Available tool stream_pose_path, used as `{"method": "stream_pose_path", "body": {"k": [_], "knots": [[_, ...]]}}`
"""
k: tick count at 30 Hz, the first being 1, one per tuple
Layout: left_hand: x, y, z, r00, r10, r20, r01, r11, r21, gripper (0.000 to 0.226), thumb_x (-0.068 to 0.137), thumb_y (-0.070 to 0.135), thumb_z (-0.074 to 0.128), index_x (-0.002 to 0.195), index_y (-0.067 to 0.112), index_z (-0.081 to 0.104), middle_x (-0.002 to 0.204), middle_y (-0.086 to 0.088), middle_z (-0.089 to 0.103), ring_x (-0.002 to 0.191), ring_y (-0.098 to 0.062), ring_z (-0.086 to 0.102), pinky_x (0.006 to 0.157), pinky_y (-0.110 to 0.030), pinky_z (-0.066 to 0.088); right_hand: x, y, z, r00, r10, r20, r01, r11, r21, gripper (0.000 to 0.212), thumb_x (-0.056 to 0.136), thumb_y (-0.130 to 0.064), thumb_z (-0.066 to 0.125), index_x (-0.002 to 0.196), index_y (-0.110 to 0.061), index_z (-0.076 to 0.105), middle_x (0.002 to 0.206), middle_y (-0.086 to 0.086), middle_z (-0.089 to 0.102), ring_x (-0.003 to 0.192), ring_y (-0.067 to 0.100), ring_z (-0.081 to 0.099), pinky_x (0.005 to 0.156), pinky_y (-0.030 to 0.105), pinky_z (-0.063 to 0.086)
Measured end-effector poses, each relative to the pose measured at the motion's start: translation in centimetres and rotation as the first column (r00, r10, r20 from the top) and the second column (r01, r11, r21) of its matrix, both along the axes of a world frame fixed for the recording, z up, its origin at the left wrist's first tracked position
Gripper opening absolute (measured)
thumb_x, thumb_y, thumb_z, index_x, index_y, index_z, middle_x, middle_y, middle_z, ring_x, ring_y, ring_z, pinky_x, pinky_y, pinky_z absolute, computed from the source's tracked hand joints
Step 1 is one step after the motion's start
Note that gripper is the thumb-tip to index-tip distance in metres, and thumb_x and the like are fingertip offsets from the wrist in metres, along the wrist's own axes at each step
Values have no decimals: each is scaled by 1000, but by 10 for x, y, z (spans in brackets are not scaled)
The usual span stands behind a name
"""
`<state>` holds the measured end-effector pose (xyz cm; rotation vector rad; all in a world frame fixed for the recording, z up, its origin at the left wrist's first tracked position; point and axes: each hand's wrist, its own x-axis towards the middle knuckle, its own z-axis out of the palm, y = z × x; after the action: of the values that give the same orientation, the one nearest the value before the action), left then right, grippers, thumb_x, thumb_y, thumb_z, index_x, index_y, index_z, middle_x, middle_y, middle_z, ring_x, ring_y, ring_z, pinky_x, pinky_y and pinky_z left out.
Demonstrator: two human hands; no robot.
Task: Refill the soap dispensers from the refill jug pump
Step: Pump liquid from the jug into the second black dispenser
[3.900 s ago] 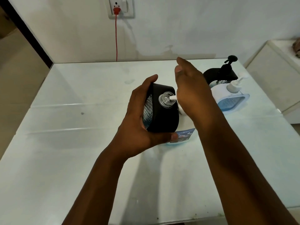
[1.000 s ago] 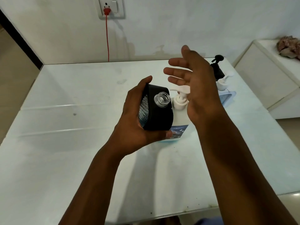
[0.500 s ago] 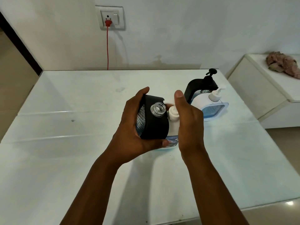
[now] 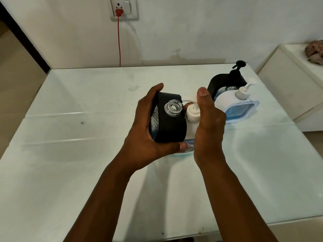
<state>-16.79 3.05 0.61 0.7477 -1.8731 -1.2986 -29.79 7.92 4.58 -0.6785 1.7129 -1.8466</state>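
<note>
A white table (image 4: 73,172) with a glossy top fills most of the view, its far edge against a plain white wall (image 4: 209,23). On that wall, above the table's far edge, sits a white socket plate (image 4: 123,8) with a red plug (image 4: 118,12) in it; a red cord (image 4: 119,42) drops straight down behind the table. A dark vertical strip (image 4: 24,37) runs along the wall's left end, with a beige surface (image 4: 12,70) beyond it. Past the table's right edge stands a low white cabinet (image 4: 286,81), and a crumpled brownish cloth (image 4: 314,53) lies on its top.
</note>
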Motion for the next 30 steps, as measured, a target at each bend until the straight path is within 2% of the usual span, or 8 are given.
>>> {"method": "stream_pose_path", "body": {"k": [3,7,9,11,16,22,26,30], "knots": [[-1,1,1,1000,13,-3,-13,1000,-11,123,62,30,97,163,35,28,155,30,41,144,4,48,113,-29,54,-1,-1,-6,1000,-16,-5,16,1000,-24,48,69,-71,52,53,-26,54,67,15,56,64,12,49,70,34,45],[-1,1,2,1000,27,-15,-27,1000,-12,125,62,29,98,165,31,27,159,23,41,145,-2,49,114,-35,55,-3,-4,-11,998,-53,-20,52,998,-39,37,79,-61,58,51,-36,59,53,-10,53,59,2,51,70,27,46],[-2,1,2,1000,28,-11,-28,999,-21,125,62,29,98,166,31,27,160,23,41,146,-2,48,115,-38,55,-4,-4,-12,997,-71,-34,68,995,-67,36,87,-49,63,52,-39,61,51,-16,53,58,-3,52,65,15,45],[-3,1,2,1000,25,-5,-26,999,-29,125,62,30,98,165,31,27,158,26,40,146,-1,48,115,-40,54,-5,-4,-15,993,-100,-56,94,989,-111,36,86,-43,64,53,-29,59,49,-15,50,56,-2,51,57,9,41],[-2,1,2,999,33,8,-33,999,-39,124,63,33,97,165,31,27,156,32,38,147,0,46,117,-43,53,-7,-5,-17,986,-122,-111,107,985,-133,31,86,-38,60,61,-18,57,48,-12,49,55,4,50,56,13,43],[0,1,2,999,26,27,-25,999,-36,128,62,33,99,167,31,26,159,26,39,148,-2,46,115,-44,55,-6,-9,-17,992,-61,-113,51,995,-90,48,78,-65,56,67,-19,61,68,5,63,75,26,60,78,42,54],[-1,1,4,999,23,27,-23,999,-35,127,62,32,98,167,30,26,156,31,39,146,0,47,116,-42,54,-8,-6,-16,996,-41,-80,31,992,-119,31,89,-43,62,59,-33,62,56,-22,58,63,0,57,68,16,48],[1,1,4,999,15,32,-13,999,-39,129,63,27,99,168,30,25,158,27,39,146,-3,47,115,-43,55,-9,-4,-16,990,-58,-132,37,987,-153,23,86,-35,58,65,-26,57,54,-18,54,61,-1,54,59,8,44]]}}
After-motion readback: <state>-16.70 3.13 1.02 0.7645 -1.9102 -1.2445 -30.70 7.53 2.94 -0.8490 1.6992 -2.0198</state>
